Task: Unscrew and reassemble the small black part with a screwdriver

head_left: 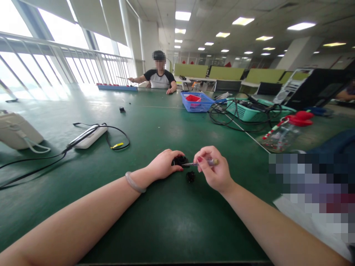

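Observation:
My left hand [167,163] is closed round a small black part [180,161], pressed against the green table [177,221]. In my right hand [213,168] is a screwdriver [210,162] with a clear handle, held between thumb and fingers. Its shaft points left, and the tip meets the black part or lies right at it; the exact contact is too small to make out. Just below the shaft, between both hands, a second small black piece [190,177] rests on the table. What the black part is, I cannot tell.
A white power strip [90,137] with black cable lies left, near a beige bag [18,129]. Ahead right stand a blue basket [196,102], a green basket [244,112] with cables, and a red-lidded bottle [285,133]. A person [159,75] sits across the table.

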The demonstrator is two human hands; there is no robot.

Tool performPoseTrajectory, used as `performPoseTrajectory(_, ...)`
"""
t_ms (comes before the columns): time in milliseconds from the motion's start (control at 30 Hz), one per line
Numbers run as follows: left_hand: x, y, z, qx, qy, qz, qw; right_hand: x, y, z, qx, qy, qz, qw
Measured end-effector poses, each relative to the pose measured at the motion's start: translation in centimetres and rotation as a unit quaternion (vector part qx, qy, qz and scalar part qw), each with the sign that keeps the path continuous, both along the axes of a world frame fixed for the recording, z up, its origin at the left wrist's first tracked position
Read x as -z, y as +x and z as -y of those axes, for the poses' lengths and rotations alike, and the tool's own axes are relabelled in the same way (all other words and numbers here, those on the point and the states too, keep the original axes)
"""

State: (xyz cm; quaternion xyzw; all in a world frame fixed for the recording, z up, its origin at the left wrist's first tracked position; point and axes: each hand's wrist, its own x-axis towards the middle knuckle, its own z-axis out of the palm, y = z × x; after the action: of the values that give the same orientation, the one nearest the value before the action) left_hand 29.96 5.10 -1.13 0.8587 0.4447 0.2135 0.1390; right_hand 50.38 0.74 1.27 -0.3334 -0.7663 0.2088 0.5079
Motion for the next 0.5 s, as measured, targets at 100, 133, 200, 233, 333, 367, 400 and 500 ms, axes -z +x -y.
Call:
performPoseTrajectory(100, 0.0, -0.01, 0.02, 0.003, 0.011, -0.001, 1.0, -0.16, -0.53, 0.0, -0.01, 0.004, 0.067, 0.998)
performPoseTrajectory(133, 0.0, -0.01, 0.02, 0.004, 0.013, -0.002, 1.0, -0.22, -0.66, -0.05, -0.008, 0.007, 0.08, 0.997)
performPoseTrajectory(200, 0.0, 0.0, 0.05, 0.006, 0.016, -0.004, 1.0, -0.28, -0.77, -0.13, -0.006, 0.01, 0.091, 0.996)
performPoseTrajectory(233, 0.0, 0.0, 0.07, 0.007, 0.018, -0.005, 1.0, -0.28, -0.75, -0.14, -0.006, 0.008, 0.092, 0.996)
performPoseTrajectory(333, 0.01, 0.03, 0.14, 0.008, 0.02, -0.004, 1.0, -0.22, -0.43, -0.02, -0.009, 0.003, 0.075, 0.997)
performPoseTrajectory(367, 0.02, 0.04, 0.15, 0.006, 0.021, -0.003, 1.0, -0.21, -0.28, 0.04, -0.009, 0.007, 0.064, 0.998)
performPoseTrajectory(400, 0.05, 0.05, 0.14, 0.004, 0.02, -0.003, 1.0, -0.22, -0.14, 0.08, -0.005, 0.013, 0.052, 0.999)
performPoseTrajectory(500, 0.15, 0.06, 0.06, 0.002, 0.017, -0.002, 1.0, -0.33, 0.16, 0.04, 0.032, 0.026, 0.029, 0.999)
